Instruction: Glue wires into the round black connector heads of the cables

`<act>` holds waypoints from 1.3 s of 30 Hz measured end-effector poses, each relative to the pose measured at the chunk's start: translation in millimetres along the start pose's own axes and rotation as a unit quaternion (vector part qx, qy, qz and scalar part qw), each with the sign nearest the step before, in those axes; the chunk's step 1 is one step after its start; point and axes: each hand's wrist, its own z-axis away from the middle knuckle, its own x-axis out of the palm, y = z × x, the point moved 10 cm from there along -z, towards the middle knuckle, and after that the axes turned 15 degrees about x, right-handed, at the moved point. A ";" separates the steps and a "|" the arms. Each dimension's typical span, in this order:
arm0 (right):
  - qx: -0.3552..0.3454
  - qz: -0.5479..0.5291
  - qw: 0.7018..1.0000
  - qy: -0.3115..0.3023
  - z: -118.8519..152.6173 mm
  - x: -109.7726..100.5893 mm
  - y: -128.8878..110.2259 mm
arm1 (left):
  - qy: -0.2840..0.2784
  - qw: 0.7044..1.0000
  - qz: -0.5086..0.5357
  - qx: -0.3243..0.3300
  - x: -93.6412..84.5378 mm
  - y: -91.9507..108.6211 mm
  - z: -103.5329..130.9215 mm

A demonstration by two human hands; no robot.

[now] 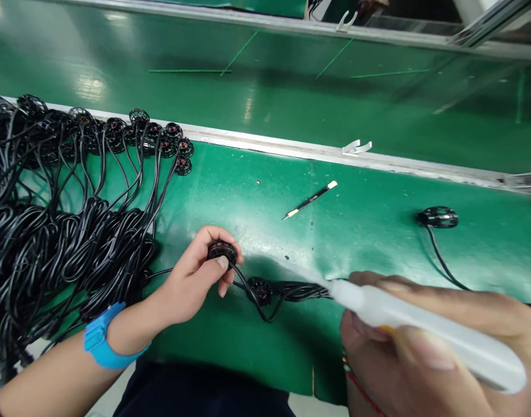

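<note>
My left hand (200, 275), with a blue strap on its wrist, pinches a round black part (222, 250) that has a black cable running from it. Close to the camera on the right, my right hand (439, 347) grips a white tube (439, 330) with a thin pale nozzle pointing left. Between the two hands, a second round black part (260, 291) lies on the green table beside a bundled black cable (302, 291). The nozzle tip is thin and blurred, apart from the part in my left hand.
Many coiled black cables (104, 249) with round ends cover the table's left side. A black-and-cream pen-like tool (311, 200) lies beyond my hands. Another black part (442, 217) with a cable is at the right. A white hook (356, 147) sits on the metal rail (265, 145).
</note>
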 end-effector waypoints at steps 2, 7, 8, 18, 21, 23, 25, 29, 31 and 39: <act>-0.004 -0.074 0.997 0.017 -10.3 -3.1 4.5 | 0.005 1.000 -0.003 -0.004 -1.5 -1.0 -1.0; 0.048 -0.143 0.986 -0.065 -36.7 34.5 27.7 | 0.018 1.000 0.000 -0.001 -4.7 -1.2 -3.7; 0.072 -0.137 0.985 -0.078 -40.4 42.5 36.9 | 0.022 1.000 -0.001 -0.001 -5.4 -1.3 -4.2; 0.084 0.094 0.962 -0.242 -59.3 138.8 61.7 | 0.037 0.999 0.008 0.039 -5.5 8.3 -8.5; 0.078 0.110 0.961 -0.243 -70.5 164.4 69.0 | 0.040 0.997 0.007 0.059 -7.5 11.0 -9.3; 0.082 0.121 0.961 -0.236 -78.1 173.1 76.0 | 0.046 0.996 0.009 0.071 -9.7 11.8 -10.6; 0.084 0.131 0.964 -0.214 -82.3 169.7 77.4 | 0.053 0.995 0.012 0.080 -11.6 12.5 -12.0; 0.068 0.145 0.979 -0.129 -66.4 129.9 50.1 | 0.058 0.995 0.006 0.085 -12.8 14.4 -11.1; 0.070 0.146 0.978 -0.129 -44.4 113.3 30.3 | 0.054 0.995 -0.006 0.085 -12.1 16.3 -8.6; 0.229 0.074 0.909 -0.341 28.8 125.9 29.0 | -0.002 0.969 -0.192 0.156 -7.2 37.7 0.2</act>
